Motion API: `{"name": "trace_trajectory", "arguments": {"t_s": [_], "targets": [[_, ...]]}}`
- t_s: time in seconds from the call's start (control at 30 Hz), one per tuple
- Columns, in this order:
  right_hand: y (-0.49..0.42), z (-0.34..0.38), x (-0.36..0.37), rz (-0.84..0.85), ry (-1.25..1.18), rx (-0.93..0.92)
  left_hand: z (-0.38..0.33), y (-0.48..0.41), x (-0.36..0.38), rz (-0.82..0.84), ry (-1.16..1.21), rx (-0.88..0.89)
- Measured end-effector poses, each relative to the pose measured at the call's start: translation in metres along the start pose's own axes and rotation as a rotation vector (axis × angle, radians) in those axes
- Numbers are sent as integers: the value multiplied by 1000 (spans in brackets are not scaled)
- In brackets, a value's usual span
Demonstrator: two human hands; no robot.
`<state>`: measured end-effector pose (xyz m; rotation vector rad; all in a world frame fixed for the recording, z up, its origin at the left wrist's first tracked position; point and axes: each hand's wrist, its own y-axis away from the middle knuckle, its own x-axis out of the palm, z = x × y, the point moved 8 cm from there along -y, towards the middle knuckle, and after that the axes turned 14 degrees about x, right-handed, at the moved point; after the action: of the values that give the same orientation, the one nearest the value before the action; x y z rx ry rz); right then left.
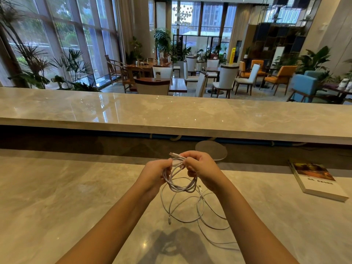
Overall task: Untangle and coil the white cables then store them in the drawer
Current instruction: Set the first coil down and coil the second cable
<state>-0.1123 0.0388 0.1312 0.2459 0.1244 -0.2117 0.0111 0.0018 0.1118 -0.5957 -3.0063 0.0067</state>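
Left hand [155, 173]: my fingers are closed round the top of the gathered loops of the white cables [181, 184], holding the bundle steady above the marble counter [76, 197].
Right hand [201, 169]: curled shut on the same bundle just beside the left, thumb and fingertips pinching the strands near a connector [173, 154] that sticks out between my hands.
Where the cables are: a small coil hangs from both hands; the rest trails in loose crossing loops on the counter below, with another plug [169, 220] lying at the near left.
Step in hand: I judge I am winding the first coil while the tail is still snarled.
Doing it well: keep the left grip fixed, feed one strand at a time with the right, match loop sizes, and lift the crossings apart rather than pulling them tight.
Containers: no drawer shows in this view, so I cannot tell where it is or what it holds.
Nearby: a book [318, 180] lies well apart to the right.
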Motion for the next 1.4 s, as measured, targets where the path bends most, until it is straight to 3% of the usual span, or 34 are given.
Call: {"name": "trace_trajectory", "arguments": {"t_s": [0.3, 0.47, 0.67, 0.83, 0.9, 1.23, 1.3, 1.4], "targets": [[-3, -11, -5, -57, -21, 60, 25, 4, 4, 66, 101, -257], [-4, -23, -7, -52, -111, 117, 13, 3, 10, 183, 74, -132], [-1, -20, 2, 56, -183, 81, 23, 0, 5, 58, 89, -38], [4, -20, 16, 39, 46, 71, 33, 6, 3, -35, 301, -155], [4, -20, 19, 39, 149, 71, 35, 7, 1, -54, 282, -175], [4, -1, 22, 22, 562, -176, 28, 6, 10, 154, 324, -126], [3, -3, 22, 41, 519, -166, 24, 5, 11, 202, 286, -96], [4, -7, 19, 90, 249, -129, 17, 2, 12, 265, 179, -46]]}}
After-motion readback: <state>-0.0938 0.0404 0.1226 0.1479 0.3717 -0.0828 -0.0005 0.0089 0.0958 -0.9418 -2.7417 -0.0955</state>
